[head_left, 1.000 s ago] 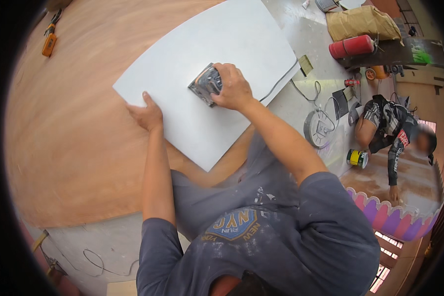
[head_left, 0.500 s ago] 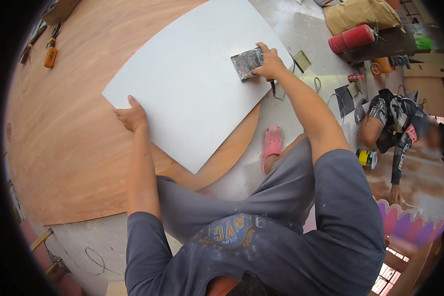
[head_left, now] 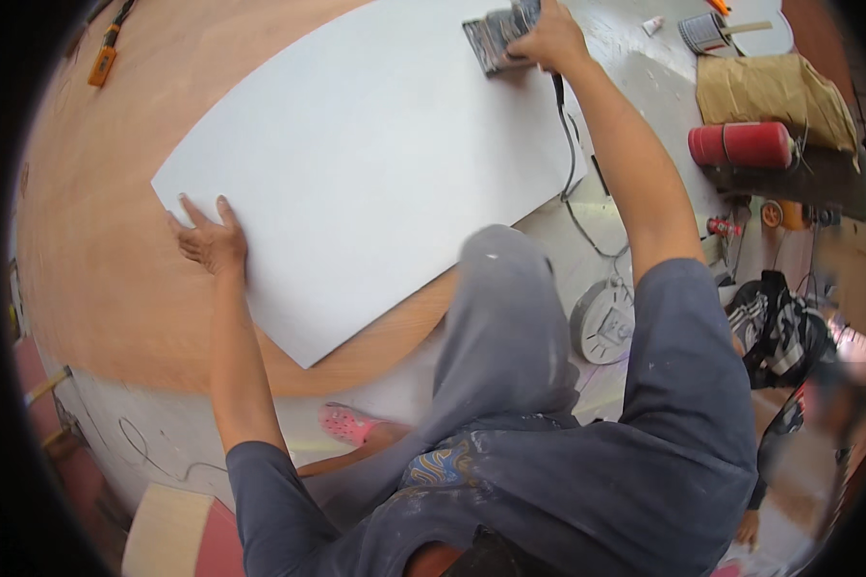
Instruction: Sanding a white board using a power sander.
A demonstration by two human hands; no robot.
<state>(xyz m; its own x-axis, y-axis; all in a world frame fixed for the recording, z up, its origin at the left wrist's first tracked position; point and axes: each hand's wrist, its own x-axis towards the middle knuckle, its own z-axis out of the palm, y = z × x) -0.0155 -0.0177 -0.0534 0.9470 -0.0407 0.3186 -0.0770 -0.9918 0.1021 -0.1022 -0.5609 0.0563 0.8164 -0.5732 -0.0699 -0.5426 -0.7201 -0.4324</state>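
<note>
A large white panel [head_left: 356, 173] with one curved edge lies on a wide brown wooden sheet [head_left: 96, 250]. My right hand [head_left: 551, 40] grips a dusty electric sander [head_left: 494, 40], which rests on the panel near its far right edge. The sander's dark cord [head_left: 579, 159] hangs down past the panel's right side. At the panel's left corner, my left hand [head_left: 212, 240] lies with fingers spread, partly over the white surface. It holds nothing.
To the right are a red fire extinguisher [head_left: 741, 145], a brown paper sack [head_left: 777, 96] and a paint can [head_left: 704, 34]. A round white object [head_left: 604, 324] sits beside my knee. An orange-handled tool [head_left: 104, 63] lies far left. Another person [head_left: 789, 385] crouches at right.
The sander and my right hand have moved farther away along the panel. My left hand has opened wider at the corner. My legs have shifted, with one knee now raised beside the panel.
</note>
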